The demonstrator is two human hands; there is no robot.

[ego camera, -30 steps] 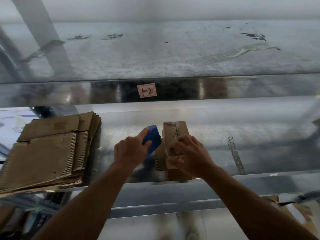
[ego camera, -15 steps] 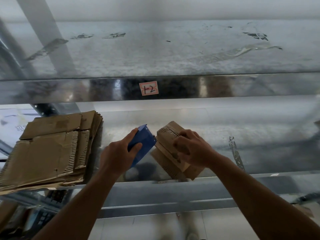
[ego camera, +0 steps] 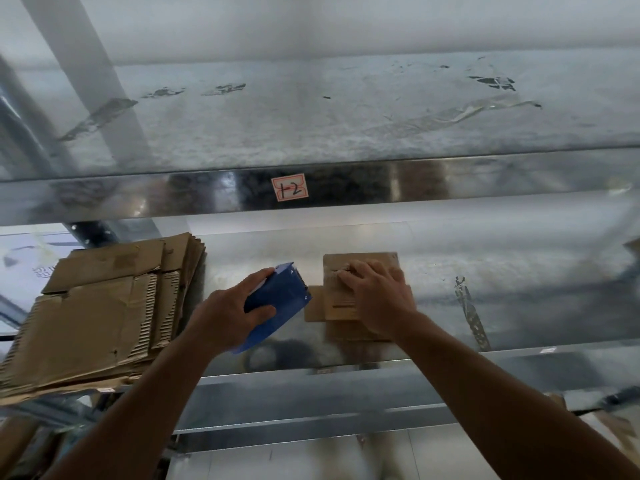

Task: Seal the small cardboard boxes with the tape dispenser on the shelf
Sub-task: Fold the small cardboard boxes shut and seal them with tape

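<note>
atop box [ego camera: 362, 262], flat right hand [ego camera: 378, 296]

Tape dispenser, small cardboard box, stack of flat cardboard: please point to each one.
tape dispenser [ego camera: 280, 299], head view, on its blue side.
small cardboard box [ego camera: 336, 301], head view, on its bare top face.
stack of flat cardboard [ego camera: 90, 306], head view, on the top sheet.

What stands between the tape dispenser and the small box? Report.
Nothing visible lies between them: the tape dispenser, gripped by the left hand, has its front edge beside the side flap of the small cardboard box. The right hand presses on the box's top and covers much of it, possibly in the tape's path.
</note>
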